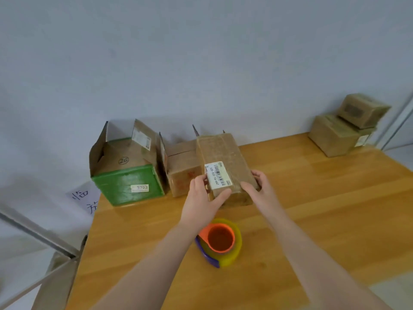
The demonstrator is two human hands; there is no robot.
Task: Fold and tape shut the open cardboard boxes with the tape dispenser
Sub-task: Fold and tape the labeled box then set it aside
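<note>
A long brown cardboard box (223,157) with a white barcode label lies closed at the middle of the wooden table (312,209). My left hand (204,198) grips its near left corner, thumb on the front face. My right hand (257,186) grips its near right corner. The tape dispenser (220,241), orange, yellow and purple, stands on the table just in front of the box, below my left wrist. Behind to the left stand two open boxes: a green-fronted one (127,175) marked 3703 and a smaller brown one (182,173), both with flaps up.
Two closed brown boxes (344,128) are stacked at the table's far right corner. A grey wall runs behind the table. A paper sheet with handwriting (83,198) hangs left of the table, and a metal frame (40,238) lies at the lower left.
</note>
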